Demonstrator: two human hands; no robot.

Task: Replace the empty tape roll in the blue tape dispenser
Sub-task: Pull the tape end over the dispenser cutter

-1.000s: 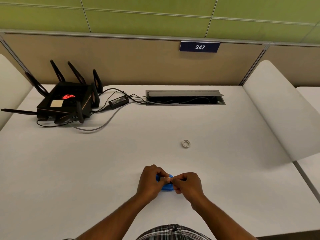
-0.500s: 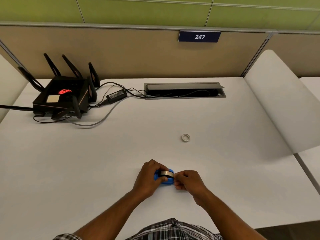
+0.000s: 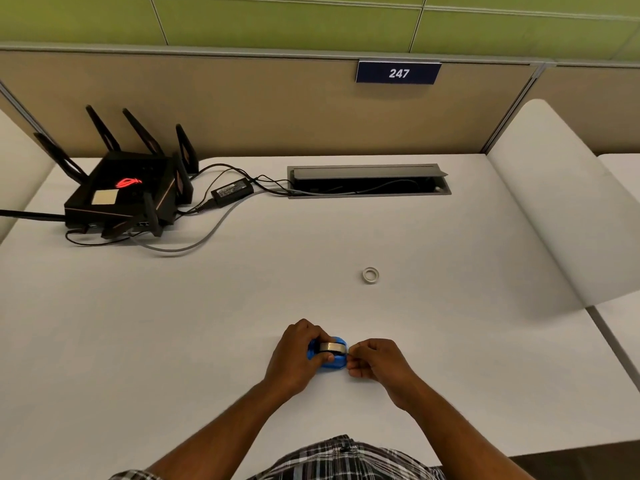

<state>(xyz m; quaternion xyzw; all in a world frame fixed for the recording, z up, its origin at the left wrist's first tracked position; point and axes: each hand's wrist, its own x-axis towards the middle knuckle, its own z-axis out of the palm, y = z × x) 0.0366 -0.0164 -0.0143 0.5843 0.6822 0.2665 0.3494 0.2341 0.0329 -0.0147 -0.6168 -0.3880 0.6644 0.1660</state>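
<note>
Now, by label:
Blue tape dispenser (image 3: pixel 329 364): on the white desk (image 3: pixel 242 323), near its front edge, between the two hands.
Tape roll (image 3: pixel 333 347): seated in the dispenser, shiny band facing up.
Left hand (image 3: pixel 296 358): curled around the dispenser's left side, thumb on the roll.
Right hand (image 3: pixel 377 360): fingers pinched together just right of the dispenser; whether the tape's end is between them is too small to tell.
Empty tape core (image 3: pixel 370 274): lying flat on the desk, well apart from the hands, farther back.
Router (image 3: pixel 128 192): black, antennas up, back left corner.
Cable hatch (image 3: pixel 369 180): lid open, back centre.
</note>
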